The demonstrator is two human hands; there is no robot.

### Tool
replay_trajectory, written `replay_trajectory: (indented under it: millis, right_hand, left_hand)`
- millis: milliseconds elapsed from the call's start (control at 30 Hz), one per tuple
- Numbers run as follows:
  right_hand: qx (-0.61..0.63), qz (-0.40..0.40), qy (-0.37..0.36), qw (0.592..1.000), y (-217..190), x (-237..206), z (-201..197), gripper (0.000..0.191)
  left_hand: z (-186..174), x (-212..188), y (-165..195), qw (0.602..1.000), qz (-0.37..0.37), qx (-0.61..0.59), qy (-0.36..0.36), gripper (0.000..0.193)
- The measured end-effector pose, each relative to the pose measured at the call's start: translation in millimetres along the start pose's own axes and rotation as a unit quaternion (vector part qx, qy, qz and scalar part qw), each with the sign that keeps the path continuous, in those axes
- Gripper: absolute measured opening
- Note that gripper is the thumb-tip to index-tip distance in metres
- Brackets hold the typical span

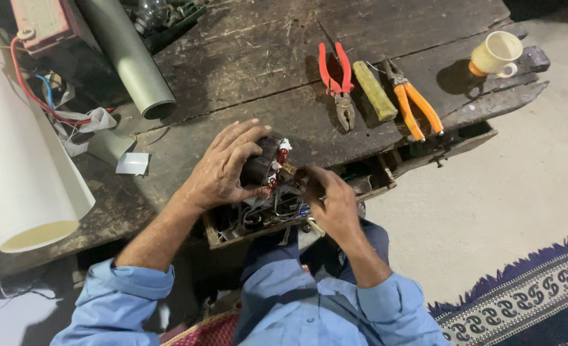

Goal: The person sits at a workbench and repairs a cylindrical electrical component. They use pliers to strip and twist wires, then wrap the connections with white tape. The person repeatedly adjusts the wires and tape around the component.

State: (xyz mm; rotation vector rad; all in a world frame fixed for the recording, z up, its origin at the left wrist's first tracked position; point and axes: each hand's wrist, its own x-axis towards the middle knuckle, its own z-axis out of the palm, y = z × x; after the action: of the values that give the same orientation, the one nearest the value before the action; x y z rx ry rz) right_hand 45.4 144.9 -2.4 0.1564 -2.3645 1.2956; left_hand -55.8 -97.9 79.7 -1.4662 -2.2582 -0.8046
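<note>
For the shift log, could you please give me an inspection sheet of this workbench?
Surface: worn dark wooden bench, scratched, with an open drawer of parts.
Job's things: wound motor coil, copper windings showing.
Clutter: red pliers, orange pliers, yellow-green block, cup, grey pipe, white pipe.
Grippers: left hand wraps the coil; right hand fingers pinch at its end.
Cables: red and blue wires at far left.
Surroundings: concrete floor, patterned rug.

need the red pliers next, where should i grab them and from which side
Grip the red pliers by the two red handles, coming from the far side of the bench. The handles splay away from the person while the bare metal nose points back toward them.
</note>
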Motion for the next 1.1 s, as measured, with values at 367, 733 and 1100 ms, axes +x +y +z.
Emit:
replay_trajectory:
  millis: [367, 733, 1100]
  right_hand:
    - [-0.151, -0.13, 0.123, 0.972, -27.6, -12.4, 16.0, 0.042]
    - [-0.087, -0.087, 0.082, 0.989, -0.8, -19.0, 11.5, 0.034]
    - [-0.08, -0.012, 0.008, 0.997, 48.3, -72.2, -49.1, 0.023]
  left_hand:
    - [-3.7, 8.6, 2.2, 0.997, -0.051, 0.002, -0.053, 0.099]
    - [14.3, -1.8, 1.2, 0.997, -0.038, 0.06, 0.031, 0.087]
    - [15.5, -6.8, 5.3, 0.994, -0.07, 0.081, 0.012, 0.092]
